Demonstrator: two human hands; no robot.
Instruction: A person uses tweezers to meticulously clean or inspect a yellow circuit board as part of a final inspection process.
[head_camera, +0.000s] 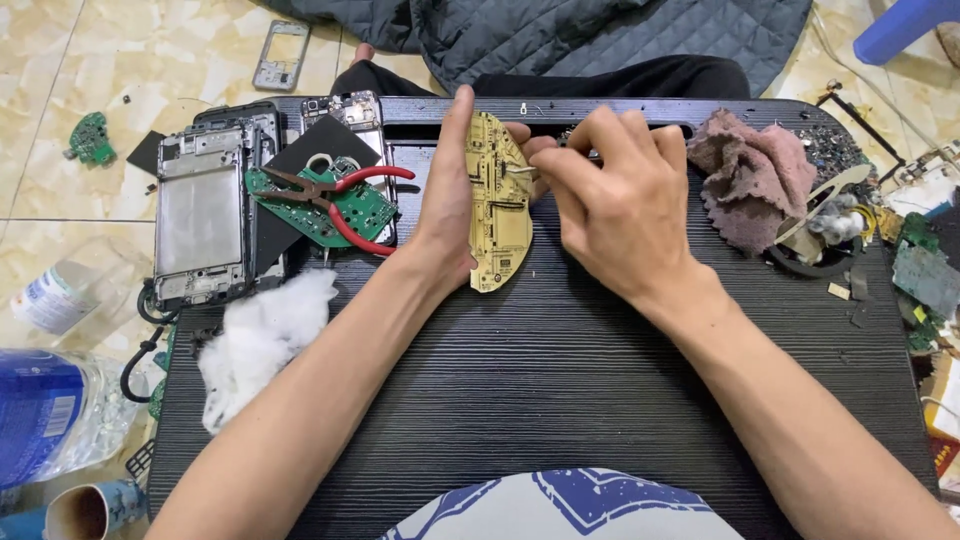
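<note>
My left hand (447, 205) holds a yellow, oval circuit board (499, 215) upright on its edge on the black table (540, 380), thumb along its left side. My right hand (610, 205) is closed around a thin metal tool (522, 171) whose tip touches the board's upper part. Most of the tool is hidden inside the fingers.
Red-handled pliers (340, 200) lie on a green circuit board (345, 215) beside a phone frame (200, 215) at the left. White cotton (262, 335) sits below them. A pink cloth (750, 180) and a heap of electronic scraps (920, 260) lie at the right. Bottles (45, 410) stand on the floor.
</note>
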